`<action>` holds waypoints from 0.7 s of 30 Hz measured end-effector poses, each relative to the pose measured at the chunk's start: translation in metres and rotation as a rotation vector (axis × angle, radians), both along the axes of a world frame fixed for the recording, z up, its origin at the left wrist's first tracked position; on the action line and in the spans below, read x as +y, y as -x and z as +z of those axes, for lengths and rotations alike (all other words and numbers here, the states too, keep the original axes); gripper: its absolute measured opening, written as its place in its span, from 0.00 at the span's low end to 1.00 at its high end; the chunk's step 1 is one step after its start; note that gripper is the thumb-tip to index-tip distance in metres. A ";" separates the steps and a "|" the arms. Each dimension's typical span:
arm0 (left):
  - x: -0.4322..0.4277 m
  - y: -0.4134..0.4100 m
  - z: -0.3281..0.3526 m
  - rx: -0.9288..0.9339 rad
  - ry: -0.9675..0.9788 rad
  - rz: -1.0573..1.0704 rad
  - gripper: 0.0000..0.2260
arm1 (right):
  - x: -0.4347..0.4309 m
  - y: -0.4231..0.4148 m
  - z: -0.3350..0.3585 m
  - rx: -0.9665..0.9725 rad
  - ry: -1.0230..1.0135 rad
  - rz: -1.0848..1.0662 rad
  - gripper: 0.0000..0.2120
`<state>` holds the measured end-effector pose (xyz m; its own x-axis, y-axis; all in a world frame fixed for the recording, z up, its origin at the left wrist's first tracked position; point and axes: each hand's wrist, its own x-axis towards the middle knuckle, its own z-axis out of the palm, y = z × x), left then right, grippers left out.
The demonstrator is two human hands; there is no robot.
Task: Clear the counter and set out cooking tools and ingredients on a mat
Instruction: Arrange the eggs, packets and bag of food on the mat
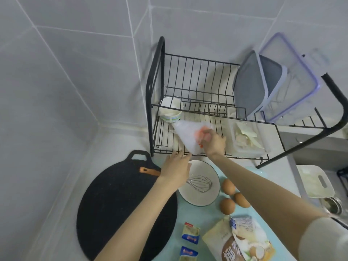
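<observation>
Three eggs (pixel 234 197) already lie on our mat (pixel 203 215), beside the bowl (pixel 197 167) with the whisk (pixel 200 183) in it, and the packets (pixel 190 233) and a flour bag (pixel 243 240) sit nearer to us. The black pan (pixel 116 204) rests on the tabletop (pixel 113 142) at the mat's left edge.

We are in the fetching step. Our right hand (pixel 213 143) reaches into the lower tier of the rack (pixel 188 110) and has its fingers closed on a white plastic bag (pixel 185 133) with something orange showing at the grip. The bag is blurred, so we cannot tell what it holds. It lies on the rack wires, just below the small cup (pixel 170 110) and left of the clear box (pixel 246 137). Our left hand (pixel 176 169) is open, fingers spread, hovering over the bowl's rim near the rack's front rail and touching nothing that we can see.

Next, we judge, the bag should be lifted clear of the front rail without snagging the wires, with the left hand ready to support it. Then it wants a free spot on the mat, probably between the bowl and the packets.
</observation>
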<state>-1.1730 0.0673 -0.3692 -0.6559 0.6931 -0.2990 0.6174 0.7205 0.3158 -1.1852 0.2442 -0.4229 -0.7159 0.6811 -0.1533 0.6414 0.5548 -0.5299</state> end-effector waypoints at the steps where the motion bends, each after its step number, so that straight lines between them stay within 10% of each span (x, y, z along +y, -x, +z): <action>1: 0.000 -0.001 -0.001 0.006 -0.005 0.004 0.20 | -0.002 0.001 0.001 0.042 0.044 -0.013 0.21; 21: 0.007 -0.029 0.024 -0.041 -0.153 0.143 0.24 | 0.013 -0.078 0.079 0.501 0.379 -0.017 0.18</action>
